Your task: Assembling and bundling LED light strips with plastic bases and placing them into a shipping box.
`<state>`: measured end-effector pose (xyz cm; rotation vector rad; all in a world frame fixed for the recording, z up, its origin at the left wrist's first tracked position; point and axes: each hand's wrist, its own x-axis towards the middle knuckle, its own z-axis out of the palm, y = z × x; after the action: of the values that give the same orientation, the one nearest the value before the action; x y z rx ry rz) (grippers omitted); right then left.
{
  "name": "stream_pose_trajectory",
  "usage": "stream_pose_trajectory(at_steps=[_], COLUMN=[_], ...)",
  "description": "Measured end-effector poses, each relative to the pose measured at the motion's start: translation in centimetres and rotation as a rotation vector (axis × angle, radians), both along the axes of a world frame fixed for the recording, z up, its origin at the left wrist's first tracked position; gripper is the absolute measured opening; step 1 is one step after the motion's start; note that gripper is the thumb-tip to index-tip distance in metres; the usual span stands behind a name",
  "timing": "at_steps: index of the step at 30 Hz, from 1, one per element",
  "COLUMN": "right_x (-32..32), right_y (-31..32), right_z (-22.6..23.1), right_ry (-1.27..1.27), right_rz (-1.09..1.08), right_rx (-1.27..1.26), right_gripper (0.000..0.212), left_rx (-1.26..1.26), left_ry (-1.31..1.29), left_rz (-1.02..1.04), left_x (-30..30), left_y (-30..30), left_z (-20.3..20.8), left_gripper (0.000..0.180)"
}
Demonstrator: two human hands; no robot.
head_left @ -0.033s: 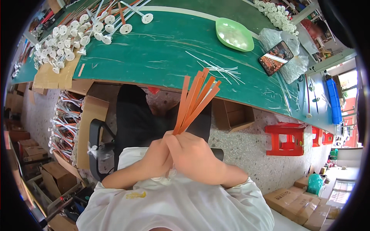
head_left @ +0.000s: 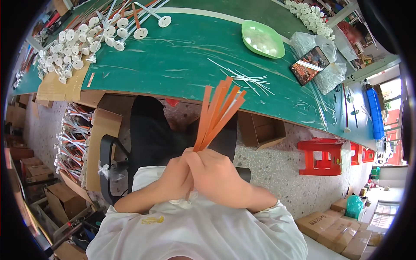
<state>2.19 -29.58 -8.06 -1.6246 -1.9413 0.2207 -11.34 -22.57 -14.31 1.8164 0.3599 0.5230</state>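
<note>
Head view: a fan of orange strips (head_left: 212, 119) is clamped between the left hand (head_left: 177, 174) and right hand (head_left: 220, 175), brought together before the white shirt (head_left: 195, 232); whether fastening is done cannot be told. Disc-ended stems (head_left: 69, 52), apparently finished, are heaped on the green bench (head_left: 173, 56); thin white strips (head_left: 250, 79) are left loose there. Orange-and-white stems (head_left: 73, 141) are packed in the cardboard box (head_left: 104, 141); indistinct whitish pieces (head_left: 262, 38) are held in the green bowl (head_left: 259, 51).

one green table (head_left: 173, 56) | on it: one phone (head_left: 309, 65), one green bowl (head_left: 277, 53) | in front: one left hand (head_left: 177, 173), one right hand (head_left: 219, 177), orange strips (head_left: 214, 110) overlapping past counting | by its near edge: three red stools (head_left: 306, 157)
</note>
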Motion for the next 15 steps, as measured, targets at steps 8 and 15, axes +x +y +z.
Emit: stream_pose_trajectory(at_steps=[8, 15], right_x=[1.1, 2.8], right_y=[0.7, 0.5], right_z=[-2.4, -2.7], right_ry=[0.438, 0.538], right_rz=[-0.046, 0.072], right_rx=[0.165, 0.132], right_gripper=[0.014, 0.014], left_rx=[-0.584, -0.827], left_ry=[0.034, -0.082], left_rz=[-0.439, -0.476], left_x=[0.0, 1.2], left_y=[5.2, 4.5], left_z=[0.0, -1.2], left_gripper=[0.041, 0.059])
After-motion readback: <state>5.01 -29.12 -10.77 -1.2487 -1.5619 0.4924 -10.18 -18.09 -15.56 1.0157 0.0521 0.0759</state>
